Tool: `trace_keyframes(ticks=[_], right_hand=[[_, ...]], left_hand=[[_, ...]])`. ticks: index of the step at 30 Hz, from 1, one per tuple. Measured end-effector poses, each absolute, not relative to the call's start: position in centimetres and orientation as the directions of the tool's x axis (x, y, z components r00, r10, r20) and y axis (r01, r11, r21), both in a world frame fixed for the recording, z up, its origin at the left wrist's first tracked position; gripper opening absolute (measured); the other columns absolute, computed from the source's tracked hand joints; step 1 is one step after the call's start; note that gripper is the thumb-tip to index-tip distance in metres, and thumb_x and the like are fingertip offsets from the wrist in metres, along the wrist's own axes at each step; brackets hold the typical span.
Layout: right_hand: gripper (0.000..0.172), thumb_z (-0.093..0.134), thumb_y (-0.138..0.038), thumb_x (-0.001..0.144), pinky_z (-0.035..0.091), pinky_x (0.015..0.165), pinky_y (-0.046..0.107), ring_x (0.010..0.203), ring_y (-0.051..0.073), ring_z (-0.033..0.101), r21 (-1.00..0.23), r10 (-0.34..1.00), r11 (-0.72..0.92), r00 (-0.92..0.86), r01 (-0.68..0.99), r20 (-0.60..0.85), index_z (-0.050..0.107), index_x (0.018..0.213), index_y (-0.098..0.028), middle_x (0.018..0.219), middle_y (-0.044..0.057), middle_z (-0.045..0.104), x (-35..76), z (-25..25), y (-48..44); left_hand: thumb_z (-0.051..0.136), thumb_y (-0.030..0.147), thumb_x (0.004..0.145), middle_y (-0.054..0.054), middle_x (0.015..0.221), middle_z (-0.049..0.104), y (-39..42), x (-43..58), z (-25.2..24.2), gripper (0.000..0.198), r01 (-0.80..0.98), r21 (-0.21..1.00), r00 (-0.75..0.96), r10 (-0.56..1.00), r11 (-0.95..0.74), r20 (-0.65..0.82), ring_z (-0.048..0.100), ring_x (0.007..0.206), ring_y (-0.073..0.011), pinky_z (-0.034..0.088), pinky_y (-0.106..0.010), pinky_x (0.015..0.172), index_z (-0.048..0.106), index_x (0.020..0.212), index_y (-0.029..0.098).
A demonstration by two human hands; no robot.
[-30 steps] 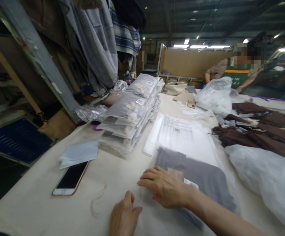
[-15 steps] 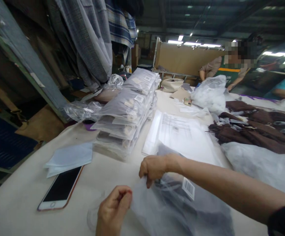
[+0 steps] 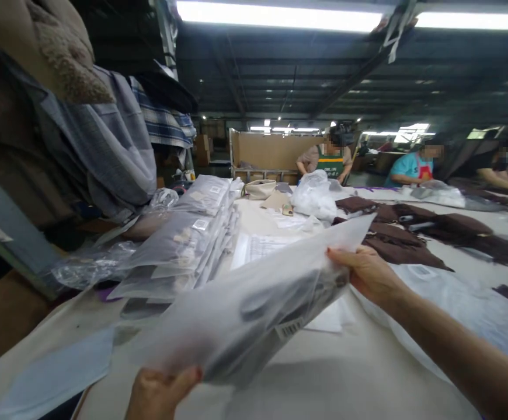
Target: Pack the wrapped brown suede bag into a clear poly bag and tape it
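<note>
Between my hands a frosted plastic bag (image 3: 254,309) hangs tilted above the table, with dark grey folded cloth showing through it and a barcode label on its lower side. My left hand (image 3: 160,391) pinches the near left corner, thumb on top. At the far right corner my right hand (image 3: 363,271) grips the edge between thumb and fingers. A stack of similar filled bags (image 3: 179,239) with barcode labels lies left of the held bag. Behind it, white plastic sheets (image 3: 258,248) lie partly covered.
A pale blue sheet (image 3: 56,373) partly covers a phone at lower left. Brown fringed cloths (image 3: 403,242) and a clear plastic bag (image 3: 455,309) lie on the right. Clothes hang from a rack (image 3: 0,227) at left. Several co-workers, one in a green apron (image 3: 330,166), stand across the table.
The bag has been lifted off the table and stretched between both hands. My right hand has moved right and up, and the view has tilted upward.
</note>
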State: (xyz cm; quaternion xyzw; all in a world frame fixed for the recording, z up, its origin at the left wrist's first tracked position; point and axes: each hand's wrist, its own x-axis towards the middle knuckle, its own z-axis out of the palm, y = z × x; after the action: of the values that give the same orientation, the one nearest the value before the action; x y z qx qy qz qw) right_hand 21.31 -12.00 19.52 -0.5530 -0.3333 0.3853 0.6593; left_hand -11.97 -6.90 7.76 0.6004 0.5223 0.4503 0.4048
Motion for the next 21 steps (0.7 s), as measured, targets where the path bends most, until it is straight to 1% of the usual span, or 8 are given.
trace_keyframes(ticks=[2,4,7,10,13,17,19,21], right_hand=[[0.031,0.084,-0.031,0.045,0.052,0.058,0.025,0.056,0.014,0.062,-0.966,0.824,0.070,0.560,-0.248,-0.084,0.069,0.069,-0.018,0.062,0.000,0.069,21.9,18.7,-15.1],[0.032,0.086,-0.030,0.043,0.052,0.058,0.025,0.057,0.015,0.063,-0.947,0.785,0.062,0.601,-0.315,-0.149,0.070,0.068,-0.017,0.065,0.002,0.070,22.7,17.9,-18.2],[0.028,0.085,-0.029,0.046,0.053,0.062,0.026,0.060,0.017,0.064,-0.952,0.790,0.053,0.595,-0.303,-0.146,0.071,0.068,-0.018,0.068,0.003,0.071,24.5,16.5,-22.2],[0.024,0.084,-0.032,0.051,0.051,0.062,0.024,0.061,0.015,0.064,-0.967,0.803,0.014,0.579,-0.256,-0.142,0.071,0.067,-0.018,0.067,0.003,0.071,26.2,14.9,-24.0],[0.026,0.083,-0.035,0.051,0.050,0.060,0.024,0.061,0.015,0.063,-0.983,0.793,0.007,0.600,-0.182,-0.105,0.071,0.064,-0.017,0.065,0.004,0.071,27.5,13.9,-23.5],[0.027,0.085,-0.035,0.043,0.048,0.064,0.025,0.061,0.014,0.061,-0.988,0.753,0.107,0.658,-0.112,0.007,0.069,0.058,-0.020,0.063,0.000,0.070,28.8,14.3,-22.2],[0.025,0.084,-0.036,0.046,0.049,0.069,0.028,0.065,0.016,0.062,-0.989,0.773,0.112,0.634,-0.097,0.025,0.070,0.059,-0.020,0.064,0.001,0.069,29.0,14.5,-22.6],[0.024,0.081,-0.037,0.053,0.049,0.072,0.030,0.069,0.018,0.063,-0.998,0.837,0.056,0.547,-0.036,0.027,0.071,0.065,-0.019,0.067,0.002,0.069,28.7,13.9,-24.0]], left_hand=[[0.065,0.055,0.069,-0.005,0.077,0.069,-6.1,-10.0,9.6,0.046,0.147,0.986,0.038,0.997,-0.075,0.070,0.064,0.080,-0.0235,0.052,-0.040,0.080,0.067,0.089,0.014],[0.070,0.054,0.062,-0.004,0.074,0.069,-5.9,-8.1,11.3,0.046,-0.001,1.000,0.026,0.999,-0.023,0.023,0.064,0.080,-0.0245,0.052,-0.039,0.081,0.069,0.083,0.013],[0.075,0.052,0.056,-0.004,0.078,0.071,-6.1,-6.1,13.1,0.045,-0.080,0.996,0.088,0.996,0.026,-0.019,0.065,0.081,-0.0236,0.050,-0.038,0.084,0.069,0.078,0.013],[0.075,0.053,0.054,-0.006,0.077,0.071,-6.1,-4.7,14.1,0.045,-0.021,0.998,0.228,0.972,0.059,-0.052,0.065,0.079,-0.0222,0.048,-0.035,0.087,0.070,0.072,0.012],[0.070,0.056,0.060,-0.007,0.073,0.071,-5.3,-3.2,14.8,0.045,0.083,0.996,0.366,0.928,0.043,-0.070,0.065,0.077,-0.0228,0.048,-0.036,0.086,0.070,0.071,0.012],[0.066,0.059,0.062,-0.007,0.074,0.072,-3.8,-2.4,16.4,0.046,0.152,0.988,0.438,0.898,-0.035,-0.036,0.066,0.076,-0.0226,0.049,-0.034,0.084,0.070,0.072,0.014],[0.064,0.061,0.064,-0.006,0.077,0.072,-3.3,-3.2,16.9,0.047,0.199,0.978,0.468,0.883,-0.070,-0.033,0.065,0.077,-0.0220,0.050,-0.031,0.081,0.071,0.075,0.015],[0.062,0.062,0.066,-0.004,0.079,0.072,-3.5,-4.8,16.3,0.047,0.288,0.953,0.514,0.855,-0.099,-0.067,0.065,0.079,-0.0222,0.050,-0.031,0.082,0.071,0.077,0.017]])
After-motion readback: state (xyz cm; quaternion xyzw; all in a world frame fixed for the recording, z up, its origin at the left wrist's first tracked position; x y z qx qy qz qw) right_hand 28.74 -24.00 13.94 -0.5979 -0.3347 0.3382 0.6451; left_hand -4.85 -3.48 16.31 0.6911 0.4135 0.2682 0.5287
